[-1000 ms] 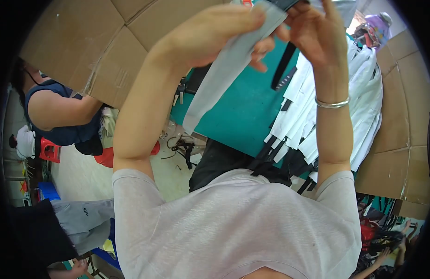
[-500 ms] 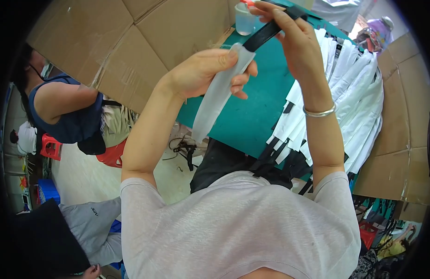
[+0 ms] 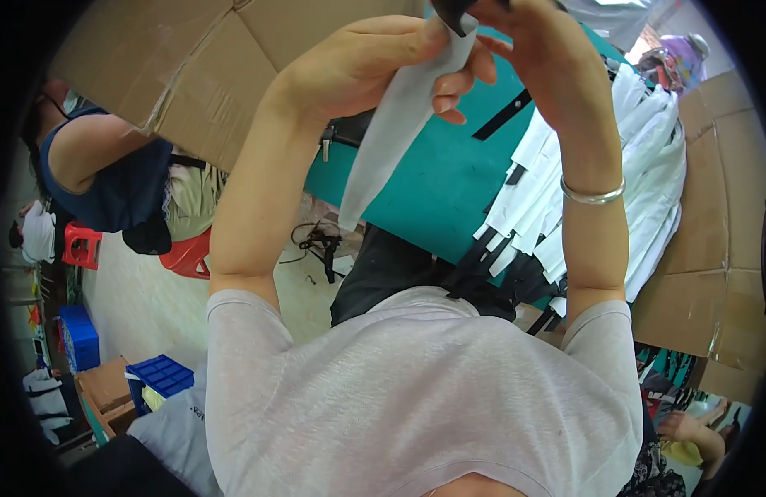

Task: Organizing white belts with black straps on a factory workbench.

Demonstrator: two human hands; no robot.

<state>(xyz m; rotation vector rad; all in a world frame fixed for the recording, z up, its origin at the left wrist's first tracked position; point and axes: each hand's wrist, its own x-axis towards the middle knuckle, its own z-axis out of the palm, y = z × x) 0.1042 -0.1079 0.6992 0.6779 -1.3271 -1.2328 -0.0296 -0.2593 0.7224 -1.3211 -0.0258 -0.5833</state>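
Observation:
My left hand (image 3: 391, 62) is closed on a long, narrow white sleeve (image 3: 399, 124), pinched near its upper end between thumb and fingers. The sleeve's free end hangs down toward me. A black strap (image 3: 454, 10), perhaps a belt, meets the sleeve's mouth at the top edge. My right hand (image 3: 544, 58) is closed on this strap; its fingertips are partly cut off by the picture's edge. Below that hand, a loose black strap end (image 3: 503, 114) lies on the green tabletop (image 3: 424, 199). Beside my right forearm lies a pile of white-sleeved black straps (image 3: 640, 157).
Cardboard walls (image 3: 226, 83) stand at the left and right of the table. A black item with a metal clip (image 3: 327, 142) lies at the table's left edge. People sit at the left, one by a red stool (image 3: 187, 255). Blue crates (image 3: 78, 338) stand further left.
Both hands have moved up and away from me, with the sleeve and strap. The loose strap end and the clipped black item now show. The cup at the back has gone from view.

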